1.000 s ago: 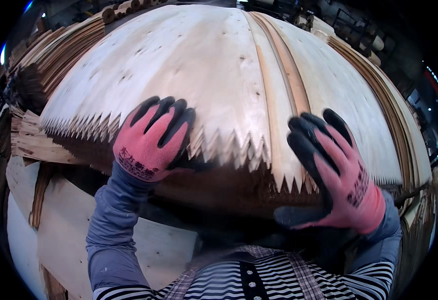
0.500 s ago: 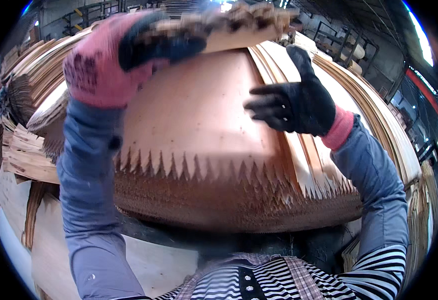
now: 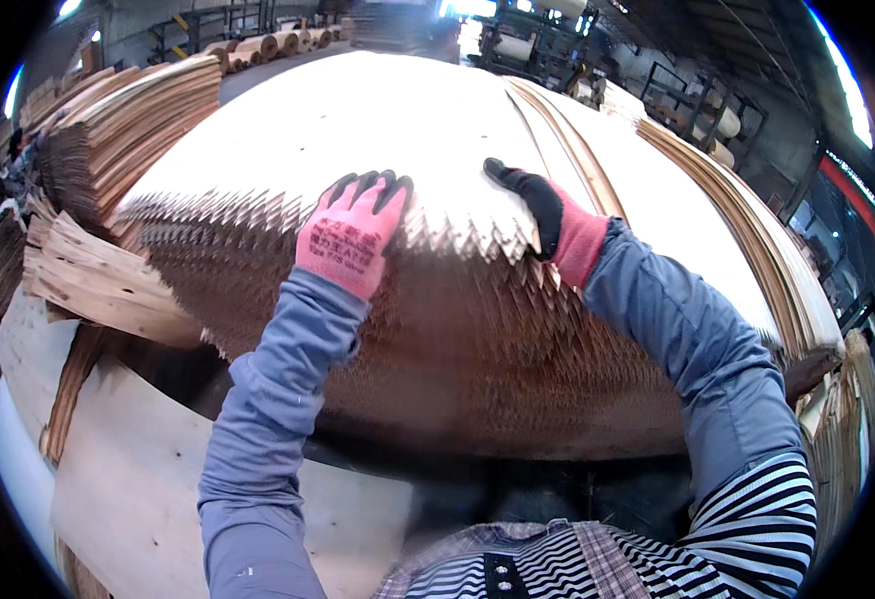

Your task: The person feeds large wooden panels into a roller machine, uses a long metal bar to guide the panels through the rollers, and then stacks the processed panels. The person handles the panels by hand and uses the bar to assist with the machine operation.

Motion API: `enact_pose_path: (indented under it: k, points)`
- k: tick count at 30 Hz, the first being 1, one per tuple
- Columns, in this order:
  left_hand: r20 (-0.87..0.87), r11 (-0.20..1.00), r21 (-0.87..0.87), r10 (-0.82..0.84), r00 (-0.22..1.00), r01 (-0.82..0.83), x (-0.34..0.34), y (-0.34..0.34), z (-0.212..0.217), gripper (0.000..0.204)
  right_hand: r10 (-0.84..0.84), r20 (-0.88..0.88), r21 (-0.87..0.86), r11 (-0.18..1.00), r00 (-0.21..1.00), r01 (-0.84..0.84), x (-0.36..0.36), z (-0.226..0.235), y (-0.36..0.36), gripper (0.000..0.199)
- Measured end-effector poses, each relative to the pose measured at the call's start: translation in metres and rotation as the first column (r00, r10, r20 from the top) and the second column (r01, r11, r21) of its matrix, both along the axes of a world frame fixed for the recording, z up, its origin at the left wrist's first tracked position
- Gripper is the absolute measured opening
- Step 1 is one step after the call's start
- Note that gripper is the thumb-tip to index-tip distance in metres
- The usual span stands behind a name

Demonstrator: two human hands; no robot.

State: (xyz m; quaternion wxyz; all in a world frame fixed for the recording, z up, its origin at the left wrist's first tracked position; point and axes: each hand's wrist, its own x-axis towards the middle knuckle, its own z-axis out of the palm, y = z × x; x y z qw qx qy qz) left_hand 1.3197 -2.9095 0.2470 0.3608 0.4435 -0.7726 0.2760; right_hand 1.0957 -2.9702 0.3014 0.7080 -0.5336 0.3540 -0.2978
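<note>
A thick stack of pale wood veneer sheets [image 3: 398, 130] spreads out before me, its near edge jagged with toothed layers. On that edge, left of the middle, rests my left hand [image 3: 353, 235] in a pink glove with dark fingertips; its fingers lie over the top sheet. My right hand [image 3: 547, 215], in a pink and black glove, is at the same edge farther right. One dark digit stretches out across the top surface, while its other fingers are mostly hidden. Neither hand has a sheet lifted.
More stacked veneer [image 3: 148, 125] stands at the far left, with a loose rough-edged piece [image 3: 108, 280] below it. Narrow strips [image 3: 567, 140] lie along the stack's right part. Large pale sheets [image 3: 138, 459] lie low at left. Racks with rolls [image 3: 697, 110] stand behind.
The raised, blurred bundle of veneer in my left hand is now down, and a bright top surface shows. My left hand has come down to the near edge; my right hand has moved left.
</note>
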Motion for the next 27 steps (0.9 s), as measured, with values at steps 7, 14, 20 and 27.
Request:
enact_pose_path:
  k: [7, 14, 20, 27]
  points:
    - [0.041, 0.992, 0.123, 0.014, 0.999, -0.019, 0.032, 0.133, 0.000, 0.064, -0.194, 0.122, 0.182, 0.968, 0.974, 0.170, 0.027, -0.043, 0.097, 0.049]
    - [0.079, 0.965, 0.194, 0.165, 0.983, -0.177, -0.040, 0.316, -0.006, 0.056, -0.193, 0.181, 0.191, 0.969, 0.964, 0.158, -0.032, -0.038, 0.296, 0.044]
    - [0.013, 0.907, 0.368, 0.214, 0.977, -0.204, -0.118, 0.456, -0.045, 0.044, -0.212, 0.148, 0.361, 0.921, 0.966, 0.146, -0.113, -0.050, 0.403, 0.043]
    - [-0.070, 0.771, 0.633, 0.141, 0.987, -0.065, -0.162, 0.515, -0.100, 0.042, -0.159, -0.059, 0.102, 0.981, 0.985, 0.165, -0.157, -0.120, 0.445, 0.036]
